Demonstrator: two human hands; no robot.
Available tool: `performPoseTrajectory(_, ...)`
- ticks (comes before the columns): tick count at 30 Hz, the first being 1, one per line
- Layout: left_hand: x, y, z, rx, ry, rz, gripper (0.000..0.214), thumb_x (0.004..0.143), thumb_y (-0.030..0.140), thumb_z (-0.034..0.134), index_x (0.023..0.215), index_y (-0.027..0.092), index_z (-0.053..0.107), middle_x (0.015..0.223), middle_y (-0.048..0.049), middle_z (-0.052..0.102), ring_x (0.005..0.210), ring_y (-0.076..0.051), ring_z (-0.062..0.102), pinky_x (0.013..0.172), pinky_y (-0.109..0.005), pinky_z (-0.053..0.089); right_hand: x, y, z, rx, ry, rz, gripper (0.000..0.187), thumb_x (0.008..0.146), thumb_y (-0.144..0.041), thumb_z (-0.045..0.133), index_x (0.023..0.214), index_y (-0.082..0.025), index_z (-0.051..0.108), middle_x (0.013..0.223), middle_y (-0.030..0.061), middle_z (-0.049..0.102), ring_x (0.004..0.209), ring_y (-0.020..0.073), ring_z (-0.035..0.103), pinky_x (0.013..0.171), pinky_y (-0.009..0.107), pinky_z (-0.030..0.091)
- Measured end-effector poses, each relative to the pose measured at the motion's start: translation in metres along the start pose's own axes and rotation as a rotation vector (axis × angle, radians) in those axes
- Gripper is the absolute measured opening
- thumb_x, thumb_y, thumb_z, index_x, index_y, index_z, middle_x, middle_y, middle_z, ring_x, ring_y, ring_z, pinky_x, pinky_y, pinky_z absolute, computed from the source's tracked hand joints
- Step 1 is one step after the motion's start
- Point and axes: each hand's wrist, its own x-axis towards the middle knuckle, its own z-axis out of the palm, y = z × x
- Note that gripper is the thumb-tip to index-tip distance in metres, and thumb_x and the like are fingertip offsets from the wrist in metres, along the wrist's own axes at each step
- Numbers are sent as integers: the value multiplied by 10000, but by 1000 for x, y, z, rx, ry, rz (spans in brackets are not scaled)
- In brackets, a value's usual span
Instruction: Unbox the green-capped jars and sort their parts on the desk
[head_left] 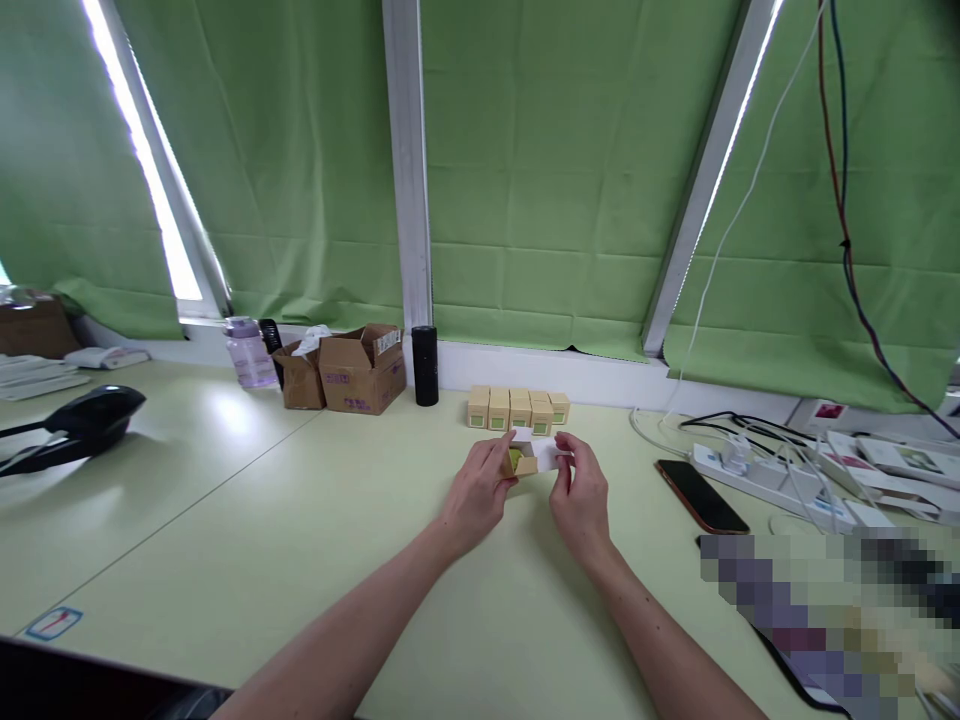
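Observation:
Between my hands is a small brown cardboard box [527, 466] with its white-lined flaps folded out and something yellow-green inside. My left hand [480, 488] grips the box by its left side. The thumb and fingers of my right hand [581, 490] pinch the white flap on the right. Just beyond, several small closed boxes [510, 408] of the same brown kind stand in a row, each with a green-framed label on the front.
Along the back stand a black cylinder [425, 366], an open carton [363, 370] and a lilac bottle [250, 353]. At right lie a phone [701, 496] and a power strip [772, 484] with tangled cables. A black object [90, 415] rests at far left.

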Motion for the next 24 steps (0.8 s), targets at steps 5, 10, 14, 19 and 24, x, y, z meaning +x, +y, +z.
performPoseTrajectory(5, 0, -3, 1, -12, 5, -23, 814, 921, 47, 602, 1613, 327, 277, 1351, -100, 612, 1284, -273, 562, 1052, -512, 562, -3, 7, 4, 12, -129, -105, 339, 1016, -169, 406, 1218, -226, 671, 1317, 137, 603, 1254, 261, 588, 1028, 509, 561)
performPoseTrajectory(10, 0, -4, 2, -29, 25, -22, 810, 920, 57, 602, 1614, 333, 290, 1335, -105, 612, 1274, -277, 570, 1052, -520, 564, -3, 3, 3, 24, -103, -117, 200, 1014, -243, 496, 1045, -221, 693, 1237, 136, 620, 1225, 275, 591, 1030, 522, 547)
performPoseTrajectory(14, 0, -4, 2, -57, 29, -47, 794, 931, 73, 588, 1619, 339, 294, 1348, -106, 606, 1277, -284, 565, 1058, -520, 553, -2, -1, 0, 56, -86, -82, 177, 1002, -268, 523, 876, -221, 639, 1198, 138, 626, 1205, 286, 595, 1010, 514, 537)
performPoseTrajectory(19, 0, -6, 4, -98, 36, -99, 781, 935, 100, 616, 1611, 355, 317, 1338, -96, 615, 1278, -275, 568, 1065, -481, 538, -3, -2, -2, 90, -110, -94, 130, 936, -193, 564, 814, -231, 593, 1212, 134, 614, 1215, 294, 581, 1018, 515, 518)
performPoseTrajectory(24, -1, -9, 5, -149, 46, -130, 783, 916, 74, 607, 1596, 366, 353, 1339, -88, 618, 1286, -263, 563, 1068, -471, 535, -3, -1, -2, 82, -184, -100, 107, 870, -142, 594, 825, -237, 609, 1241, 128, 597, 1258, 315, 544, 1047, 540, 495)
